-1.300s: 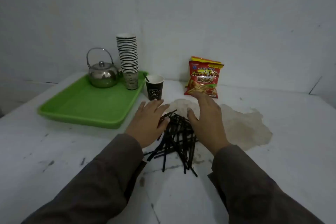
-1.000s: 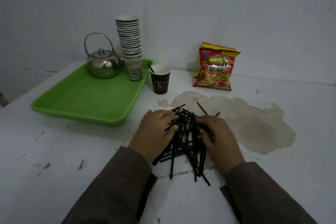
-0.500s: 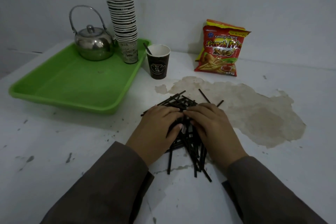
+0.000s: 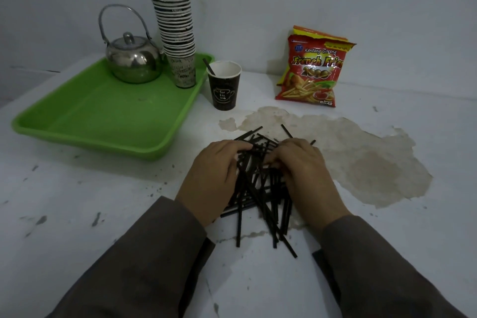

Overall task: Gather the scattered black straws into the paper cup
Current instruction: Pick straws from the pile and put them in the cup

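Note:
A heap of black straws [image 4: 258,188] lies crisscrossed on the white table in front of me. My left hand [image 4: 211,178] presses against the heap's left side, fingers curled over its far end. On the right side, my right hand [image 4: 307,175] mirrors it, and the fingertips of both nearly meet on top of the pile. Several straw ends stick out beyond and below the hands. Farther back stands a dark paper cup [image 4: 224,85], upright, with one black straw [image 4: 208,67] leaning in it.
A green tray [image 4: 103,116] at the back left holds a metal kettle [image 4: 133,59] and a tall stack of paper cups [image 4: 175,28]. A red snack bag [image 4: 313,70] leans on the wall. A brown patch [image 4: 361,162] marks the table at right.
Both hands closed inward from the sides of the straws and now cup the pile, squeezing it narrower. My view moved closer and lower toward the table.

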A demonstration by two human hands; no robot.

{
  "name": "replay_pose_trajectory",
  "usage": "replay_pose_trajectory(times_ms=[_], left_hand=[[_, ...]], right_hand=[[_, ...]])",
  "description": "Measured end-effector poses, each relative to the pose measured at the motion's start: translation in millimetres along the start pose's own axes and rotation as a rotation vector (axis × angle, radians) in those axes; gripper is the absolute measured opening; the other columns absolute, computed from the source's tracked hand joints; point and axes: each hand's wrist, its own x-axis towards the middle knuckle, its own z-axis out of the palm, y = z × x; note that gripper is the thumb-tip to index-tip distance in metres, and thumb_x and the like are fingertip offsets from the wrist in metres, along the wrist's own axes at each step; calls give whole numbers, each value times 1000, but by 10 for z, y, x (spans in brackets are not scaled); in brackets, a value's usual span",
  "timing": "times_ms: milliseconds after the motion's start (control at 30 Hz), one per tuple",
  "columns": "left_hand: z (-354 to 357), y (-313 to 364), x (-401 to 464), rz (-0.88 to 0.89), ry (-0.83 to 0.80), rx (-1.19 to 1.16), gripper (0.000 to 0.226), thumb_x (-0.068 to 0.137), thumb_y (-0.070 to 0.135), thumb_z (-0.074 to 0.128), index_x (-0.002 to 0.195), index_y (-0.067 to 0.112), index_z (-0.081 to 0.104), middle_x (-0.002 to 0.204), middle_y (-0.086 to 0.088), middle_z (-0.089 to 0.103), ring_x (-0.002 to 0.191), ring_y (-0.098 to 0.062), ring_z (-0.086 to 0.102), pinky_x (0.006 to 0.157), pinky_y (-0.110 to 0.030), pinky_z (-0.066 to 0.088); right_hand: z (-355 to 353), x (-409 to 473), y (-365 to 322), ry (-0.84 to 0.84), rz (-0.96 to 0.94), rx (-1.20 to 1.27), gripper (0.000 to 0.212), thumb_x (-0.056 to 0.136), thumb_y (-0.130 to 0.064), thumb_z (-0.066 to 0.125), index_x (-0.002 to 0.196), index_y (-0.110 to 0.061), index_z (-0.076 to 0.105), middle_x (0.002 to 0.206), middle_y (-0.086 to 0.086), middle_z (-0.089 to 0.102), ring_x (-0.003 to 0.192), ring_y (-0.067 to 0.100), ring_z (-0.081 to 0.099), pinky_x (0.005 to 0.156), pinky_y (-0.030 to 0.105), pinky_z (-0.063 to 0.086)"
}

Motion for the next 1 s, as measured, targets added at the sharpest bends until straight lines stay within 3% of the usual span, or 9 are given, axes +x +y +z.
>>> replay_pose_trajectory(times_ms=[100, 200, 300, 500, 633, 733, 833, 1000], left_hand=[[-32, 9, 9, 50, -64, 12, 35, 89, 19, 33, 110, 19, 61, 108, -1, 66, 103, -5, 48, 92, -14, 32], [3, 37, -15, 171, -381, 79, 36, 87, 9, 42, 111, 27, 63, 115, 4, 64, 111, -12, 48, 94, -28, 33], [58, 8, -30, 292, -461, 130, 47, 77, -3, 45, 106, 28, 66, 117, -1, 64, 109, -23, 53, 88, -38, 41], [21, -59, -3, 295, -349, 133, 27, 79, 25, 46, 90, 21, 70, 100, -5, 67, 98, -10, 40, 83, -33, 41], [58, -64, 5, 285, -354, 153, 18, 74, 21, 56, 87, 21, 69, 99, -4, 65, 95, -10, 39, 81, -31, 42], [54, -61, 5, 314, -326, 182, 22, 76, 33, 48, 82, 23, 68, 98, -2, 66, 98, -11, 38, 82, -26, 36], [45, -23, -11, 328, -326, 180, 27, 76, 36, 41, 79, 24, 66, 100, 0, 65, 103, -12, 37, 82, -32, 39], [14, 92, 1, 306, -224, 3, 16, 82, 26, 49, 83, 22, 65, 97, 3, 66, 100, -9, 47, 86, -27, 40]], right_hand=[[-132, -8, 3, 198, 216, 261, 19, 90, -4, 46, 89, -21, 54, 89, -2, 58, 86, 14, 54, 77, 25, 41], [-253, -55, 9, 381, 329, 404, 17, 93, -4, 45, 93, -20, 47, 83, -10, 60, 81, -5, 58, 73, 7, 42], [-324, -71, 14, 495, 390, 560, 22, 93, -3, 44, 90, -25, 46, 83, -11, 61, 81, 0, 61, 77, 15, 47], [-322, -84, -29, 392, 457, 711, 29, 90, 4, 46, 87, -25, 50, 79, 0, 64, 77, 8, 63, 79, 24, 53], [-293, -97, -87, 328, 417, 734, 27, 88, 4, 50, 91, -22, 54, 82, 2, 67, 79, 9, 65, 77, 20, 52], [-283, -109, -98, 283, 399, 700, 27, 88, 0, 52, 100, -24, 58, 87, -1, 69, 85, 11, 67, 81, 23, 52], [-286, -119, -97, 244, 393, 685, 29, 87, -2, 55, 97, -29, 60, 88, -5, 70, 87, 10, 67, 83, 29, 53], [-311, -111, -107, 216, 399, 727, 23, 84, -3, 59, 92, -25, 62, 87, -1, 70, 82, 12, 67, 78, 23, 54]])
